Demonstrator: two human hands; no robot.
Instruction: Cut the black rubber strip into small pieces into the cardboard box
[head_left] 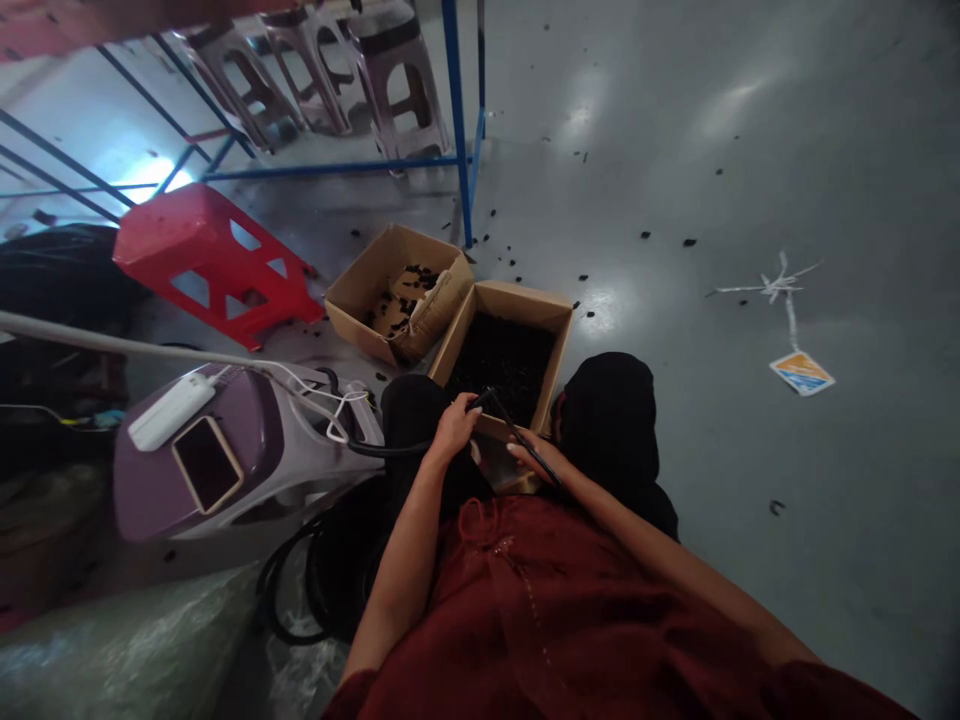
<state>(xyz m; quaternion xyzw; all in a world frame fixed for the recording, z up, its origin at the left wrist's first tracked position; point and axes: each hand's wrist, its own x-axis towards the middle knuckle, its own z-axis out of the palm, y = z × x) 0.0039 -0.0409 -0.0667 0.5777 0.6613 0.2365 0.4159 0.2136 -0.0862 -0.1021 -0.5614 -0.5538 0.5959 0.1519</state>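
A black rubber-like strip [386,452] comes in from the left, over my left thigh, and passes through my left hand [455,428], whose fingers are closed around it. The strip's end pokes out above the fingers, over the near edge of a cardboard box [561,345] full of small black pieces [504,362]. My right hand [541,458] is closed on a thin black length [517,430] that slants up to meet that end. Whether this length is the same strip or a separate tool, I cannot tell. Both hands are low between my knees.
A second cardboard box [360,290] with fewer black pieces adjoins the first. At left are a tipped red stool [176,235] and a purple-grey stool [259,400] bearing a phone [208,465] and white power strip [171,412]. A blue table frame [454,100] stands ahead.
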